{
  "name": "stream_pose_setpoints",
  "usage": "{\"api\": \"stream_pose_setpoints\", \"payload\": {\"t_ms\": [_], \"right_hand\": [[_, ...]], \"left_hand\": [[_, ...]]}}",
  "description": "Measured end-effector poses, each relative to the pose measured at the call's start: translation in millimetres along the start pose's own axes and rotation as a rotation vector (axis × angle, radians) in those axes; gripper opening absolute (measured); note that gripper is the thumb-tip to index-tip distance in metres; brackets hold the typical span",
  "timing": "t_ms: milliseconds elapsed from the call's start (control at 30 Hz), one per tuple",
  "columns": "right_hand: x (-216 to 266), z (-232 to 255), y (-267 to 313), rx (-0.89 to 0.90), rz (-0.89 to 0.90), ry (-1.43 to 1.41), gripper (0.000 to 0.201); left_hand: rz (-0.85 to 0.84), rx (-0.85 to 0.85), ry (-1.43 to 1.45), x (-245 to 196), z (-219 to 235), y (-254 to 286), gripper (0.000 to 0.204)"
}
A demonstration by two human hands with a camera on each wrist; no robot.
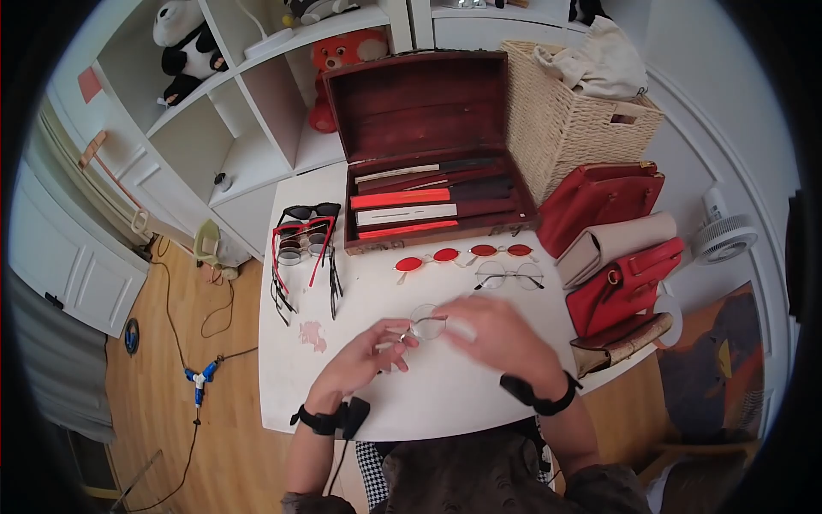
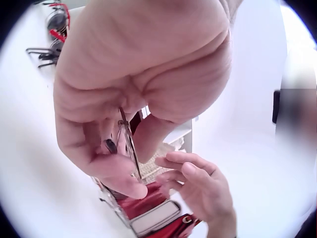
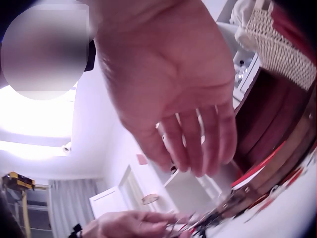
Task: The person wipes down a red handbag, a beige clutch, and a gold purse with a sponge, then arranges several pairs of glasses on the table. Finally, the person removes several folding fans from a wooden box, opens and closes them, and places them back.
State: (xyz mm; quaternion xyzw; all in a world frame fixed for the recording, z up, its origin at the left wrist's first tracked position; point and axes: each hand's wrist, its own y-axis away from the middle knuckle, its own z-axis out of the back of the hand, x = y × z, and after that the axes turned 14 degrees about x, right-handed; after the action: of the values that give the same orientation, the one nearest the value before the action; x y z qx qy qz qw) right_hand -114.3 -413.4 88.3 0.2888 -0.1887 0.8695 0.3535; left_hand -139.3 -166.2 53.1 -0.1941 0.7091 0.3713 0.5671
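Note:
A pair of round, thin-rimmed glasses (image 1: pixel 428 324) is held over the white table (image 1: pixel 445 407). My left hand (image 1: pixel 355 361) pinches it, and the left wrist view shows a thin metal temple (image 2: pixel 127 136) running between the thumb and fingers. My right hand (image 1: pixel 497 336), blurred in the head view, is just right of the lens. In the right wrist view its fingers (image 3: pixel 200 139) are extended, and the palm holds nothing. Beyond the hands lie two pairs of red-lensed glasses (image 1: pixel 428 259) and a pair of clear round glasses (image 1: pixel 509 281).
An open dark-red case (image 1: pixel 419 111) with several long, narrow items inside stands at the table's back. Several glasses (image 1: pixel 304 231) lie stacked on the left. Red and cream bags (image 1: pixel 621 240) line the right edge, with a wicker basket (image 1: pixel 556 128) behind.

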Motion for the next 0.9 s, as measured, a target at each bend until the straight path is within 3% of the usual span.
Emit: {"api": "stream_pose_setpoints", "payload": {"t_ms": [100, 133, 200, 300, 367, 467, 900], "right_hand": [[-32, 20, -7, -0.166, -0.372, 0.377, 0.02], [-50, 19, -8, -0.171, -0.373, 0.38, 0.02], [-85, 13, -8, -0.073, -0.601, 0.611, 0.017], [-106, 8, -12, 0.019, -0.647, 0.529, 0.018], [-116, 2, -14, 0.034, -0.658, 0.524, 0.018], [-120, 1, -13, 0.013, -0.664, 0.505, 0.018], [-127, 7, -17, 0.007, -0.666, 0.418, 0.019]], "left_hand": [[0.089, -0.061, -0.186, -11, 12, -25, 0.034], [0.135, -0.073, -0.313, -6, 18, -36, 0.032], [0.079, -0.077, -0.393, 3, 29, -57, 0.027], [0.162, -0.107, -0.616, 3, 34, -82, 0.024], [-0.036, -0.214, -0.826, 21, 41, -98, 0.024], [-0.015, -0.288, -0.943, 21, 31, -104, 0.03], [-0.007, -0.382, -1.062, 27, 18, -100, 0.042]]}}
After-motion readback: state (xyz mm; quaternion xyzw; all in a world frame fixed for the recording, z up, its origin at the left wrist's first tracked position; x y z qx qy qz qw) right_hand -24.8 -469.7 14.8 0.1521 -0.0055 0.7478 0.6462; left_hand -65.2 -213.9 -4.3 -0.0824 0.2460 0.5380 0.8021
